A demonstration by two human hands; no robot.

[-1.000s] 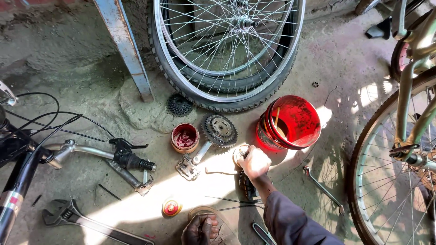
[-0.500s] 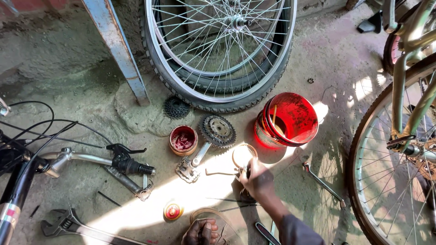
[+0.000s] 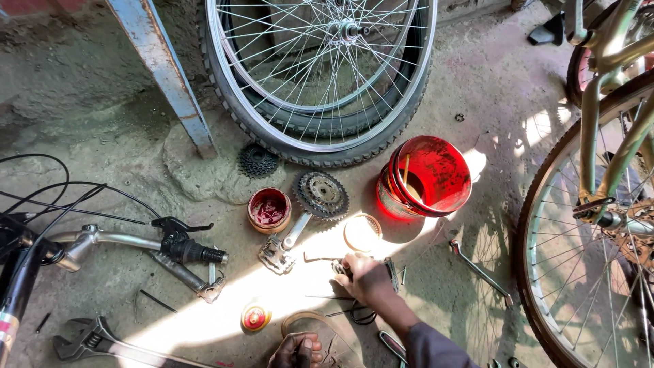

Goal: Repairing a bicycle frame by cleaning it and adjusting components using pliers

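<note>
Right hand grip closed over small dark metal part on gritty concrete floor; left hand grip unclear.

The right hand drew back from beside the small round translucent lid near the red plastic bucket and came down onto the small dark metal parts on the sunlit floor.

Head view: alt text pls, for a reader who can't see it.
The person's right hand reaches down to small metal parts on a concrete floor, beside a red bucket, a crank with chainring and a spoked wheel. The left hand is at the bottom edge.
</note>
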